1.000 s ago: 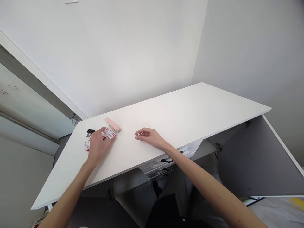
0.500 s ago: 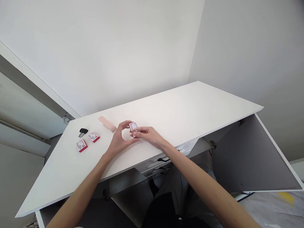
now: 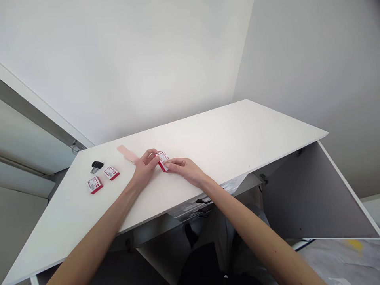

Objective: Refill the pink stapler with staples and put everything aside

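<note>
A small red and white box (image 3: 162, 160) is held between both hands, a little left of the middle of the white tabletop (image 3: 208, 138). My left hand (image 3: 145, 168) pinches its left end with thumb and fingers. At the other end, my right hand (image 3: 184, 170) grips it, the thumb lying on the labelled face. Two similar red and white boxes, one nearer (image 3: 95, 185) and one farther (image 3: 111, 173), lie to the left with their labels up. Just beyond my left hand rests a flat pink strip-like thing (image 3: 126, 152), its near end partly hidden by that hand.
A black object with a metal part (image 3: 96, 166) lies behind the two boxes. Below the tabletop's front edge are clear drawers with black handles (image 3: 203, 201). An open cabinet door (image 3: 317, 194) juts out at the right. Walls stand behind and to the right.
My left hand has closed its thumb onto the box, where before it curved more openly around it. The box has tilted, showing its red side. The view has shifted slightly.
</note>
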The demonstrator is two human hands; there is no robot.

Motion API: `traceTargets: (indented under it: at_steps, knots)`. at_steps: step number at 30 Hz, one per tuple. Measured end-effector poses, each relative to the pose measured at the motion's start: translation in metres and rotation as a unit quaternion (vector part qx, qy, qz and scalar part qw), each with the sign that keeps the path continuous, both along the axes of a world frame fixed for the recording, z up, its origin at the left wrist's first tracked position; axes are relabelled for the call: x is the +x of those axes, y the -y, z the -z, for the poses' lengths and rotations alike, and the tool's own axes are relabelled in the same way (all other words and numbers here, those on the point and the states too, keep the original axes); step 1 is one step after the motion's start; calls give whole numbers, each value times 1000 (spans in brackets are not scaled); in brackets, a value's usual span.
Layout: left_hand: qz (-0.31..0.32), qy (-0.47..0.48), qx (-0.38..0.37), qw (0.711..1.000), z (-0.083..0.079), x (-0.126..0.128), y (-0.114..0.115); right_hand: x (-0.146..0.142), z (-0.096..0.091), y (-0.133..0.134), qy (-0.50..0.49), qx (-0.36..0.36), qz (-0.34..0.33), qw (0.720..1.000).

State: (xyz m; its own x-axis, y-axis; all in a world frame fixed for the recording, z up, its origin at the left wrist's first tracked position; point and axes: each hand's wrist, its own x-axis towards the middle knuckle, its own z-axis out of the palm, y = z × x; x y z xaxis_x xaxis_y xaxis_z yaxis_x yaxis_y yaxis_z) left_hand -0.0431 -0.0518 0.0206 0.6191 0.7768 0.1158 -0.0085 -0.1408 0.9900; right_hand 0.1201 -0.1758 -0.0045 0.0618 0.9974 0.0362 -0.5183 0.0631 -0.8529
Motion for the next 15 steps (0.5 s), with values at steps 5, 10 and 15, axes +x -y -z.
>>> traceTargets:
  at_steps: [5, 10, 15]
  knots:
    - [-77, 22, 16, 997, -2, 2, -3, -1, 0, 0, -6, 0, 49, 999]
    - [-91, 41, 33, 994, 0, 3, -1, -1, 0, 1, 26, -5, 124, 992]
    - [-78, 23, 50, 995, 4, 1, 3, -5, -3, 5, 125, 16, 197, 972]
